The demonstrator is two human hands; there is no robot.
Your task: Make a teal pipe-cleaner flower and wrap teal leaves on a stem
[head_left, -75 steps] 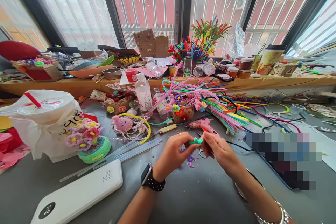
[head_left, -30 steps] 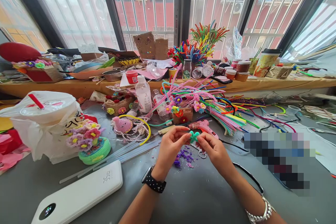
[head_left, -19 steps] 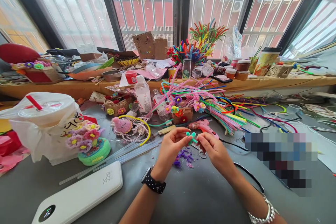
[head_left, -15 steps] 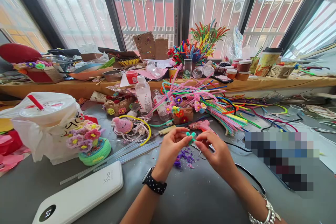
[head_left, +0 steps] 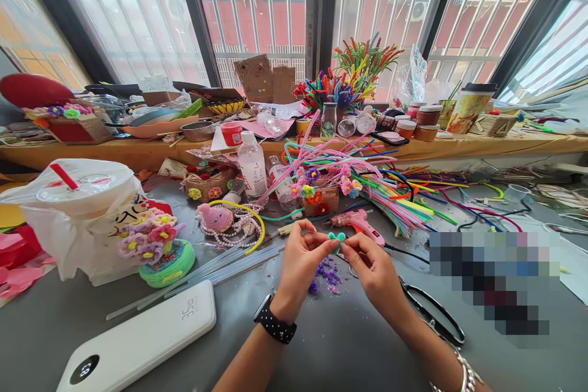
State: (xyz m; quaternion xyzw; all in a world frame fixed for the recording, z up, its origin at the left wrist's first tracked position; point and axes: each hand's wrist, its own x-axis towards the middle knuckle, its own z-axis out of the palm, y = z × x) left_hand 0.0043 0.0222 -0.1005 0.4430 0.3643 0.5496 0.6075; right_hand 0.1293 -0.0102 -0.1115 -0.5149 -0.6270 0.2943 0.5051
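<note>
Between my two hands is a small looped piece of green pipe cleaner (head_left: 337, 237). My left hand (head_left: 301, 263) pinches it from the left with thumb and fingers. From the right, my right hand (head_left: 374, 266) pinches it too, partly hiding its lower end. Just beyond my right hand lies a pink glue gun (head_left: 361, 224) with a black cord. Purple fuzz clippings (head_left: 327, 274) are scattered on the table below my fingers. Scissors with black handles (head_left: 436, 312) lie beside my right forearm, partly covered by it.
A bundle of coloured pipe cleaners (head_left: 399, 202) spreads behind my hands. Clear glue sticks (head_left: 239, 266), a white power bank (head_left: 147, 337) and a green flower ornament (head_left: 169, 263) lie on the left, near a bagged drink cup (head_left: 87, 196). A plastic bottle (head_left: 252, 165) stands behind.
My right hand has moved slightly left and down, closing in on the green pipe cleaner, whose loops have turned. More of the glue gun and scissors shows now.
</note>
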